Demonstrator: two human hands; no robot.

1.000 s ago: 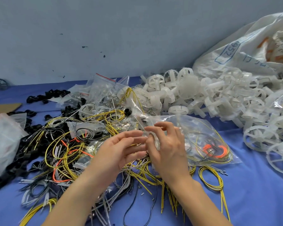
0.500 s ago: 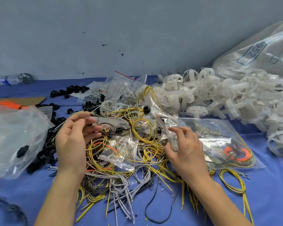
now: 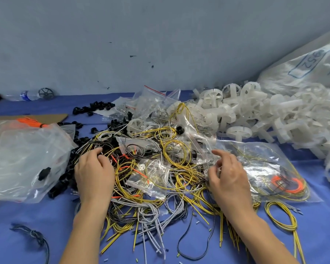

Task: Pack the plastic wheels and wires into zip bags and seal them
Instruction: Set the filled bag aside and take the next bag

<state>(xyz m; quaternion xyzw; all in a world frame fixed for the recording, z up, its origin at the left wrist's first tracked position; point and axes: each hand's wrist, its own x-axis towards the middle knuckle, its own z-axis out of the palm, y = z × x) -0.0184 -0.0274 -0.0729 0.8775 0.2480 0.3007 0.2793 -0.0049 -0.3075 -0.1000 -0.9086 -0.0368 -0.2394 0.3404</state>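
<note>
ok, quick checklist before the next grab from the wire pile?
1. Zip bag beside right hand: ok.
2. Wires in the bag: ok, orange coil and yellow loops inside.
3. Bag mouth held open: cannot tell.
4. Left hand gripping a wire: cannot tell, fingertips sit in the wire pile.
5. Wheel in the bag: not ok, none visible inside.
6. Plastic wheels supply: ok, heap lies behind the bag.
</note>
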